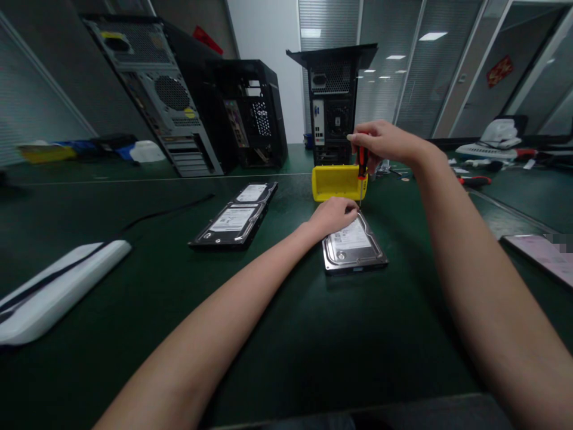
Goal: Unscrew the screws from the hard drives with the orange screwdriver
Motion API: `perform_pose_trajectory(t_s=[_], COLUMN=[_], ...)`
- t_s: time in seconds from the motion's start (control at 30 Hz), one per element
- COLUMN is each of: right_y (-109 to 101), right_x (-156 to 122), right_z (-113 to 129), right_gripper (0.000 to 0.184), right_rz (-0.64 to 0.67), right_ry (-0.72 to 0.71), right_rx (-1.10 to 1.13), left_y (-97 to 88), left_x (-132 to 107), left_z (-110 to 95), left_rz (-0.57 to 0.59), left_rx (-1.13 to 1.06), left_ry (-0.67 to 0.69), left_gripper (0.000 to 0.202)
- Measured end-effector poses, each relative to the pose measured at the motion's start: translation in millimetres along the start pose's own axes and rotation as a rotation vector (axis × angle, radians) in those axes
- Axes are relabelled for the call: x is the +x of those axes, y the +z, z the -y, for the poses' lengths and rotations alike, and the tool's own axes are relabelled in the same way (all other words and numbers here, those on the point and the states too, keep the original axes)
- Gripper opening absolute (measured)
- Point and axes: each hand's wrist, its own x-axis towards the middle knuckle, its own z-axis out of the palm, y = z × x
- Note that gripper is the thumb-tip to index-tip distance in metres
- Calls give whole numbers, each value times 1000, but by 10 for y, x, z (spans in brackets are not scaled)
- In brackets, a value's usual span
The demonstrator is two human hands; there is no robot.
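A silver hard drive with a white label lies flat on the green table. Across its far left part rests my left hand, fingers curled together near the drive's far end and holding it down. My right hand is closed around the red and black handle of a screwdriver. The screwdriver stands nearly upright, its thin shaft reaching down to the drive's far right corner beside my left fingertips. What the tip touches is too small to make out. Just behind the drive sits a yellow plastic bin.
Two more hard drives lie end to end on the left. Several computer cases stand at the back. A white object with a black strap is at the left, a phone at the right, and red-handled pliers lie farther back.
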Motion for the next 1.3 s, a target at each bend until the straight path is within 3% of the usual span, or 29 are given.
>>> perform_pose_trajectory(t_s=[0.7, 1.17, 1.3], right_y=[15, -3, 16], right_x=[8, 30, 35], right_z=[30, 31, -22], right_gripper=[30, 26, 18], right_rz=[-26, 18, -49], right_ry=[-53, 21, -17], right_rx=[-94, -46, -52], left_y=[9, -15, -28], left_x=[-1, -15, -16], left_z=[9, -1, -17], left_rz=[-7, -2, 1], left_rx=[-2, -21, -14], left_ry=[3, 2, -3], left_gripper=[33, 33, 33])
